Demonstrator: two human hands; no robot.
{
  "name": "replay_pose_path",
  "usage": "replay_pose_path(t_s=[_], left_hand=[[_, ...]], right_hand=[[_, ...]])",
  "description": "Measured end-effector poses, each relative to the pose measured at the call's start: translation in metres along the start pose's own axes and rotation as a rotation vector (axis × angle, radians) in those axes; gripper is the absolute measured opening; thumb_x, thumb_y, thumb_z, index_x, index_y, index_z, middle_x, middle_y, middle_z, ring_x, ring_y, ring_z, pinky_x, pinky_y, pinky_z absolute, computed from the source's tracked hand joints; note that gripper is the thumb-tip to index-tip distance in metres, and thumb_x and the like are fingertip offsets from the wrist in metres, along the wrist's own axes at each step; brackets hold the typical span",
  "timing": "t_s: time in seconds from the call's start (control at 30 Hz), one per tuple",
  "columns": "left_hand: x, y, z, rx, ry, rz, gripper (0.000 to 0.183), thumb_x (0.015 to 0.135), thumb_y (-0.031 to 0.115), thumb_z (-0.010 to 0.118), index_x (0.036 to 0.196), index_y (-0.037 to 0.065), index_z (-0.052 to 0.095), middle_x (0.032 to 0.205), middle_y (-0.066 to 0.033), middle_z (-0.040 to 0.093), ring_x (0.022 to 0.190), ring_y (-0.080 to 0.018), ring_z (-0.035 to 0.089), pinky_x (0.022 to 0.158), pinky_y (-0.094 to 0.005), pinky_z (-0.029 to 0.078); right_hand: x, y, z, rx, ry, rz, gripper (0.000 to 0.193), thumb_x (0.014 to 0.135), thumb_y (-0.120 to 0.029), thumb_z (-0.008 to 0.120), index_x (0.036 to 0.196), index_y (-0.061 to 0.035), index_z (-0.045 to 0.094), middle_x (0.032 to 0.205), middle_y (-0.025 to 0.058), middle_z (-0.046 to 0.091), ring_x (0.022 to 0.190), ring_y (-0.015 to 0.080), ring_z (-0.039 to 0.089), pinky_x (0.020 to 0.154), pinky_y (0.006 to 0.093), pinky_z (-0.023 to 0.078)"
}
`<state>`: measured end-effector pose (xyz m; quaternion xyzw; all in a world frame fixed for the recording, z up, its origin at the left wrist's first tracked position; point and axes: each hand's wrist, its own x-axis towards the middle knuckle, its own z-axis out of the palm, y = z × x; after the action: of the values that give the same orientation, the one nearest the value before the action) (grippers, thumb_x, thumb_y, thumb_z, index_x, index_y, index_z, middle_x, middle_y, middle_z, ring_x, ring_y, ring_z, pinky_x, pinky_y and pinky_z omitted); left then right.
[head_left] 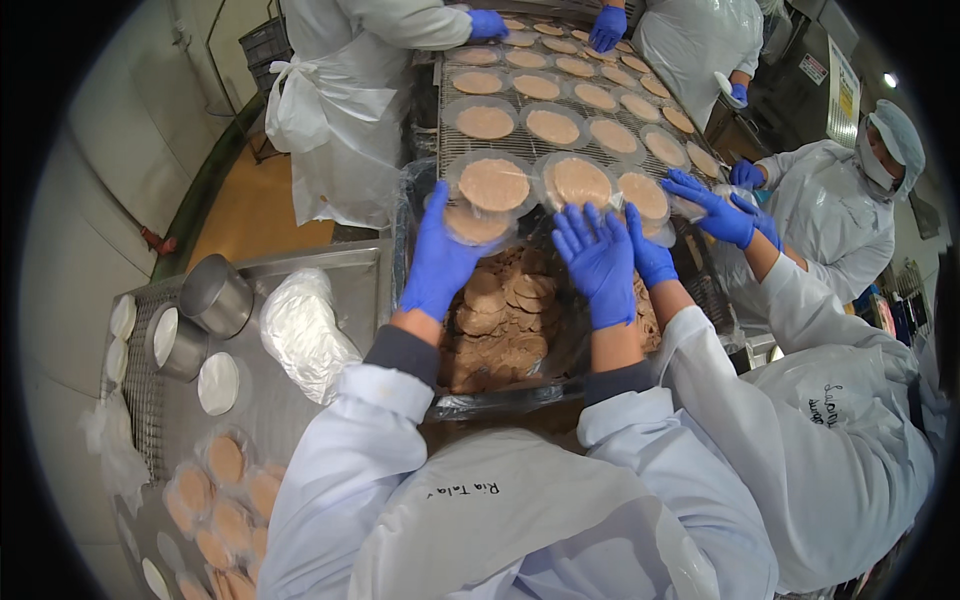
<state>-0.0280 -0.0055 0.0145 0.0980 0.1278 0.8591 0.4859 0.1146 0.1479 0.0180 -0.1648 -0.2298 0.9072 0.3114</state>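
Observation:
My left hand [441,262], in a blue glove, is stretched upward at the conveyor's near end. Its inner side touches the clear film of a round, pale pink patty [475,225], which lies partly under another patty [494,184]; some of its fingers are hidden. My right hand [600,265], also gloved, is palm up with its fingers spread. Its fingertips meet the film edge below a patty [580,184]. Below both hands, a lined bin [480,402] holds a brownish heap of meat [505,325].
A co-worker's blue-gloved hands [713,210] reach in close on my right. Other workers stand along the wire-mesh conveyor [455,142], which carries rows of patties. On my left, a metal table [250,390] bears metal cylinders [217,297], a wrapped white stack [305,330] and several patties [228,522].

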Motion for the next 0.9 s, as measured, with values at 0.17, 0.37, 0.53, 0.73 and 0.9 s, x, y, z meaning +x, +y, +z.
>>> replay_pose_path(t_s=[0.17,0.37,0.53,0.73,0.9], left_hand=[[0.029,-0.026,-0.024,0.123,0.149,0.063,0.048,0.085,0.015,0.051,0.126,-0.002,0.032,0.126,-0.0189,0.040,0.115,-0.0324,0.042,0.098,-0.0462,0.035],[-0.043,-0.001,-0.039,0.106,0.201,0.091,0.045,0.085,0.014,0.050,0.124,-0.002,0.033,0.123,-0.0186,0.043,0.113,-0.0316,0.044,0.095,-0.0447,0.039],[-0.076,0.035,-0.046,0.015,0.246,0.196,0.049,0.086,0.021,0.050,0.126,-0.001,0.032,0.124,-0.0189,0.042,0.113,-0.0312,0.044,0.094,-0.0462,0.039],[-0.079,0.039,-0.065,-0.047,0.211,0.202,0.049,0.086,0.024,0.049,0.125,-0.001,0.032,0.126,-0.0193,0.040,0.116,-0.0327,0.041,0.097,-0.0475,0.036],[-0.057,0.028,-0.103,0.308,0.190,0.303,0.049,0.086,0.027,0.051,0.123,0.000,0.033,0.123,-0.0185,0.041,0.114,-0.0318,0.042,0.094,-0.0464,0.038]], right_hand=[[0.016,0.013,-0.020,0.171,-0.009,0.062,0.061,0.083,-0.047,0.043,0.127,-0.0062,0.033,0.129,0.0143,0.039,0.117,0.0326,0.039,0.095,0.0526,0.031],[-0.023,0.012,0.028,0.015,-0.106,0.135,0.060,0.082,-0.045,0.044,0.126,-0.0053,0.036,0.128,0.0156,0.040,0.117,0.0337,0.039,0.093,0.0558,0.030],[-0.017,0.011,0.117,-0.767,-0.260,-1.041,0.061,0.082,-0.031,0.056,0.131,-0.0060,0.030,0.132,0.0169,0.034,0.119,0.0293,0.037,0.097,0.0473,0.028],[0.009,0.071,0.066,-1.628,-0.308,-1.024,0.050,0.082,-0.033,0.056,0.124,-0.0086,0.045,0.134,0.0189,0.032,0.126,0.0329,0.027,0.104,0.0487,0.007],[-0.013,0.100,0.014,-0.735,-0.118,-0.206,0.048,0.084,-0.032,0.053,0.127,-0.0128,0.041,0.127,0.0106,0.042,0.121,0.0251,0.036,0.101,0.0434,0.021]])
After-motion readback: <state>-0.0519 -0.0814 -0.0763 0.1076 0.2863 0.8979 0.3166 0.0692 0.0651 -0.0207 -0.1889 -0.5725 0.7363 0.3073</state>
